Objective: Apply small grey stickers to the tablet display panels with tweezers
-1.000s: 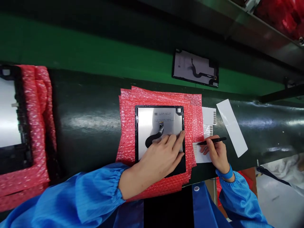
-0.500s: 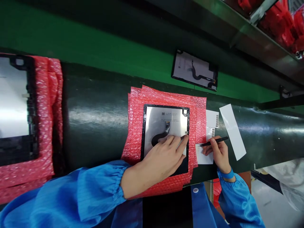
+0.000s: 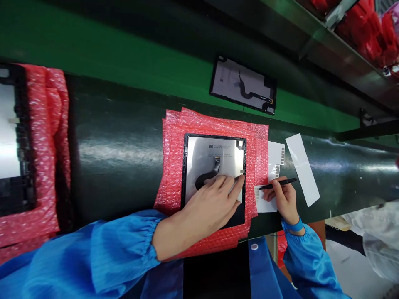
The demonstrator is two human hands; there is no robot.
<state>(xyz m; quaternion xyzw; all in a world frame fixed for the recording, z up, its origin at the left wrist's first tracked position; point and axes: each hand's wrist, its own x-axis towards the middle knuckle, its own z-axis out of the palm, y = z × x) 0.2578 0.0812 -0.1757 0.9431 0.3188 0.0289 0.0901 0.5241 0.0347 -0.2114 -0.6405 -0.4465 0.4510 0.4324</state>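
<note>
Works at a long, dark green tabletop (image 3: pixel 115 120), glossy under streaks of light. Wears blue sleeves (image 3: pixel 121 249) gathered at the wrists. Has a pile of red bubble wrap (image 3: pixel 171 166) straight ahead, layered unevenly, and more red wrapping (image 3: pixel 40 166) off to the left under a cut-off panel (image 3: pixel 8 149). Has the display panel (image 3: pixel 195 155) lying on the central pile, silvery back upward, black-framed. Faces a second panel (image 3: pixel 229 85) farther off, against a green surface (image 3: pixel 124 70). Lays the left hand (image 3: pixel 215 203) across the lower right part of the display panel, fingers loose and unclenched, fingertips near its right edge; cannot see under the palm. Has a white strip (image 3: pixel 302 168) slanting on the tabletop at the right. Curls the right hand (image 3: pixel 286 201) around a black pointed tool (image 3: pixel 288 181), tip leftward over the lowest of some white sheets (image 3: pixel 276 153) beside the pile; cannot tell touching from hovering. Has a dark ribbon cable (image 3: pixel 215 167) curving over the display panel's back, and a blue wristband (image 3: pixel 293 226) on the right wrist
</note>
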